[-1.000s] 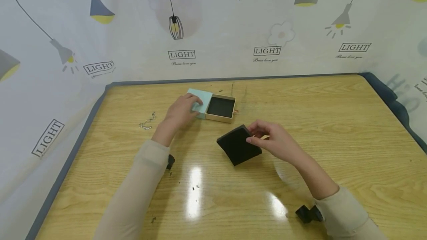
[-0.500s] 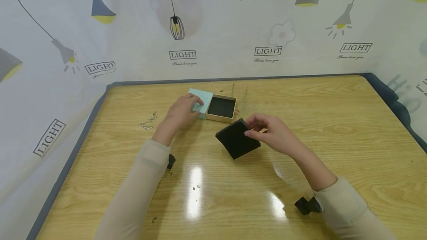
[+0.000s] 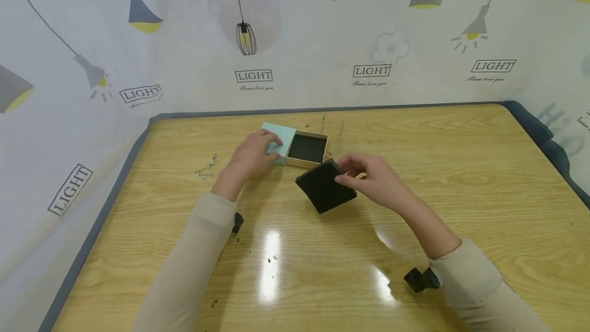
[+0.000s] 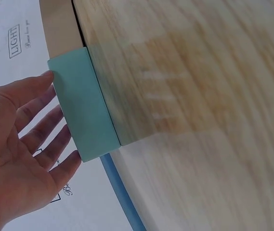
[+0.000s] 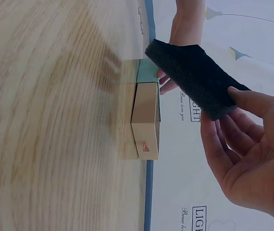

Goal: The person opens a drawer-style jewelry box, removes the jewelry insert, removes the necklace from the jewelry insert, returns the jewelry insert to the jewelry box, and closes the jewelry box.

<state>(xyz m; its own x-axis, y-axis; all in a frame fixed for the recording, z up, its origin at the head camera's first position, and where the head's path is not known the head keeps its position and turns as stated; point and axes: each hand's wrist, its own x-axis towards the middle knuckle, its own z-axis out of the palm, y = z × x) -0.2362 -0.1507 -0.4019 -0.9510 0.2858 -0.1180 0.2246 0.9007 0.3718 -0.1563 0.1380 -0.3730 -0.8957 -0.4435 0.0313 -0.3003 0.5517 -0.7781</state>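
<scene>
My right hand (image 3: 375, 178) pinches a black foam pad (image 3: 324, 191) by one edge, thumb on one face and fingers behind. The pad hangs tilted above the table, its upper corner overlapping the drawer's front edge in the head view. Past it stands a small drawer-style gift box, with a mint-green sleeve (image 4: 86, 106) and a tan drawer (image 5: 145, 137) pulled partly out to the right. A black layer (image 3: 308, 147) shows in the drawer, and a short ribbon tab (image 5: 146, 146) on its front. My left hand (image 3: 251, 153) rests on the sleeve with relaxed, spread fingers.
A thin silver chain (image 3: 207, 167) lies on the wooden table (image 3: 461, 168), left of my left hand. Small dark specks (image 3: 272, 259) dot the near part. A white lamp-printed cloth (image 3: 304, 29) stands behind the table's dark-edged rim.
My right hand has carried the foam pad away from me and slightly left, closer to the drawer. The left hand stays on the sleeve; the chain lies as before.
</scene>
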